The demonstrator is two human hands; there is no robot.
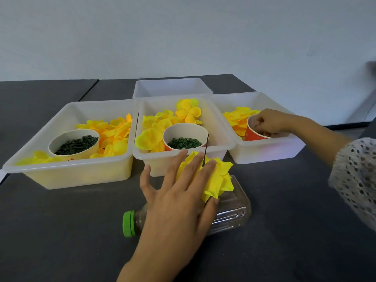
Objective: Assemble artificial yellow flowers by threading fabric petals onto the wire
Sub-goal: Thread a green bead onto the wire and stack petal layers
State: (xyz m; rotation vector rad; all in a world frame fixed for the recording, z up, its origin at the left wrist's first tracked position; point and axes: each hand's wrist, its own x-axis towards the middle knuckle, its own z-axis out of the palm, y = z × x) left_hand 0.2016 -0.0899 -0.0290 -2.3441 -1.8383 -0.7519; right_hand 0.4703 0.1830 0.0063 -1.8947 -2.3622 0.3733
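Yellow fabric petals, already stacked into a ruffled bloom, sit on the thin dark wire, which stands close to upright with its free tip poking up between two fingers of the left hand. That hand lies flat over the bloom with fingers spread and straight, pressing it down against a clear plastic bottle that lies on its side on the dark table, green cap pointing left. So the wire's long axis runs upward and slightly away from the person — anything threaded next has to come down over that tip from above.

The right hand is the one fetching: its fingers are curled down inside the red paper cup in the right-hand tray; whether they pinch anything I cannot tell.

Count: four white trays — three in a row holding loose petals, one behind them. Three paper cups, one per front tray; two show dark green rings. One bottle, one wire.
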